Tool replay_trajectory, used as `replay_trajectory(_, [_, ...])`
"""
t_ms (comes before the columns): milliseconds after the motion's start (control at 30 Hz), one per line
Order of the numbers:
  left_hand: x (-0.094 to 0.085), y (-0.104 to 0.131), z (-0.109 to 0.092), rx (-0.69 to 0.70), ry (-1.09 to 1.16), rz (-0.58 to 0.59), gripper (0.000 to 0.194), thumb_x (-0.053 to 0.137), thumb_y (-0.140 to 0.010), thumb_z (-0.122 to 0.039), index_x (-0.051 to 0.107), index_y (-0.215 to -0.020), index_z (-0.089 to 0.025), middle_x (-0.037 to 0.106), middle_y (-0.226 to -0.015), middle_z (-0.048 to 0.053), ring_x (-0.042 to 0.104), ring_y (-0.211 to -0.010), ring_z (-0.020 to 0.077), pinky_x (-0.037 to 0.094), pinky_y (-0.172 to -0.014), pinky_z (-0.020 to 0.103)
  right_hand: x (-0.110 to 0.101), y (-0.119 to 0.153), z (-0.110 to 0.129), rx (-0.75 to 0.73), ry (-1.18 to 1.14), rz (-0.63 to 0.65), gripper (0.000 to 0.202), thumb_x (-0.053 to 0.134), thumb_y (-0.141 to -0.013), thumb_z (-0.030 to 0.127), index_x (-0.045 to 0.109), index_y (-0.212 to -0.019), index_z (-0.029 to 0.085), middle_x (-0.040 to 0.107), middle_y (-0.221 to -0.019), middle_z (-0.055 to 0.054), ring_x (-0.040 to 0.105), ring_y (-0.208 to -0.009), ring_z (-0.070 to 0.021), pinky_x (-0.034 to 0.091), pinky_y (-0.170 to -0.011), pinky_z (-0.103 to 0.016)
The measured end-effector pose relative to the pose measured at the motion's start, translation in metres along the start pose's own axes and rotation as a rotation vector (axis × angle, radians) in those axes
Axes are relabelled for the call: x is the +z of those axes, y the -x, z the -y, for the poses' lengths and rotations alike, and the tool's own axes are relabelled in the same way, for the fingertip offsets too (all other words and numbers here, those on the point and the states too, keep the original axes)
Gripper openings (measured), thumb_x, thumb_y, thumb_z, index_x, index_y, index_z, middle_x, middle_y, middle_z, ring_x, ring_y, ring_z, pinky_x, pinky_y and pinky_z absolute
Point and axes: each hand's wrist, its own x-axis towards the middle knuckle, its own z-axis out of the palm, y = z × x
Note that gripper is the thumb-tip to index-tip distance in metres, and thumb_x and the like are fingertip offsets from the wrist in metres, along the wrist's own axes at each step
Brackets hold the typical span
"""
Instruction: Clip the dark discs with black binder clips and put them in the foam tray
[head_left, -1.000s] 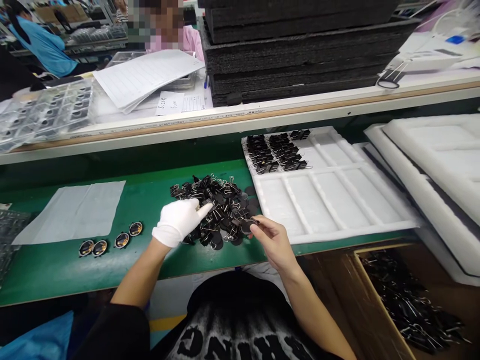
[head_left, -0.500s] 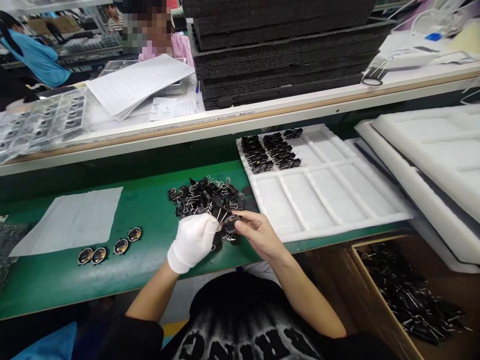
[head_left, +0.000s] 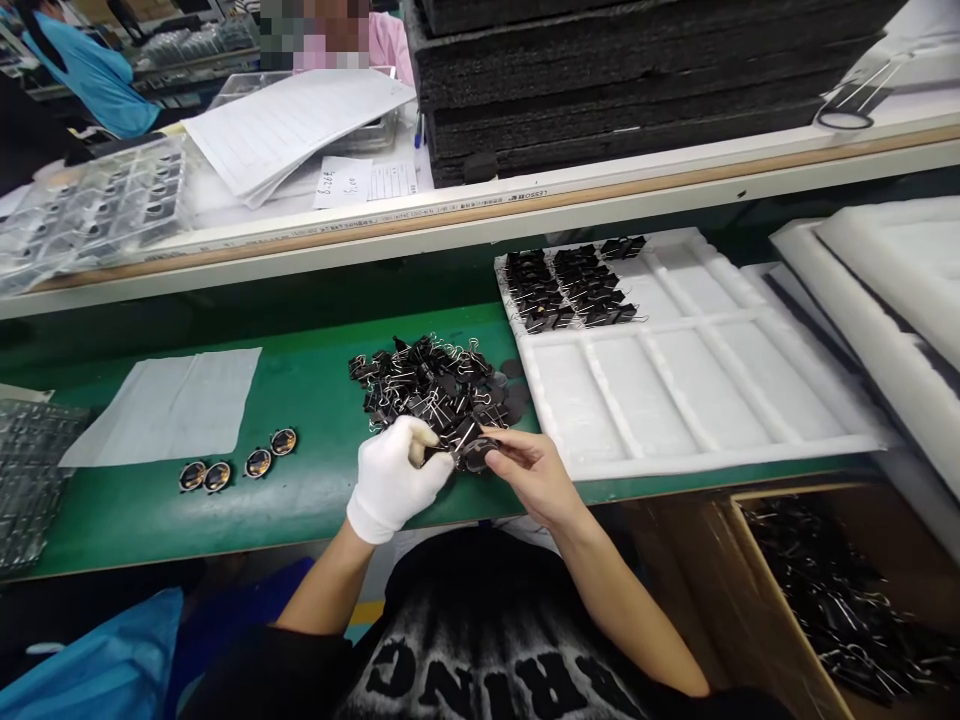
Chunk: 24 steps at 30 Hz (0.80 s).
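My left hand (head_left: 394,480), in a white glove, is closed with thumb and fingers at the wire handles of a black binder clip (head_left: 469,432). My bare right hand (head_left: 536,475) pinches a round dark disc-like piece (head_left: 478,456) between thumb and fingers, and the clip sits against its edge. Whether the clip's jaws grip the disc cannot be made out. Just behind both hands lies a heap of black binder clips (head_left: 405,385) with silver handles. Flat dark discs (head_left: 514,400) lie at the heap's right side.
Several round pieces with shiny faces (head_left: 257,462) lie left on the green table (head_left: 315,500), near a white sheet (head_left: 169,405). At right, a white foam tray (head_left: 637,390) holds rows of clips (head_left: 529,285). A cardboard box (head_left: 780,590) of clips stands below. Black foam sheets (head_left: 600,90) are stacked behind.
The view has shifted a little, so the table things sit differently in it. My left thumb and forefinger have spread somewhat at the clip; my right hand still holds the disc.
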Motion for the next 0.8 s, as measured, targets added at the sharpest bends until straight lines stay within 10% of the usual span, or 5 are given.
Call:
replay_trajectory(333, [-0.002,-0.001,-0.024,-0.184,0.164,0.273,0.032,0.057,-0.084,-0.039,0.038,-0.064,-0.023,0.042,-0.057,-0.005,0.038,-0.056,0.0117,0.031,-0.057,0.028,-0.001,0.001,0.004,0.048,-0.066,0.061,0.029,0.09,-0.076,0.042,0.085,-0.1,0.027,0.083,-0.1,-0.006,0.078,-0.092,-0.0241,0.063,-0.089,-0.041])
replay_trajectory(500, [0.0,0.0,-0.017,-0.292,0.24,0.256,0.027,0.058,-0.089,-0.043,0.049,-0.073,-0.022,0.054,-0.063,-0.005,0.049,-0.058,0.0117,0.041,-0.06,0.027,-0.003,-0.002,0.018,0.085,-0.108,-0.025,0.029,0.083,-0.084,0.044,0.083,-0.107,0.025,0.077,-0.123,-0.008,0.073,-0.105,-0.0237,0.063,-0.085,-0.036])
replay_trajectory(800, [0.002,0.015,-0.02,-0.495,0.663,0.532,0.021,0.058,-0.092,-0.04,0.057,-0.084,-0.02,0.067,-0.06,-0.004,0.061,-0.041,0.011,0.048,-0.049,0.024,-0.001,-0.013,0.023,0.139,-0.186,-0.186,0.028,0.088,-0.076,0.047,0.08,-0.087,0.022,0.077,-0.095,-0.003,0.065,-0.079,-0.0147,0.055,-0.063,-0.024])
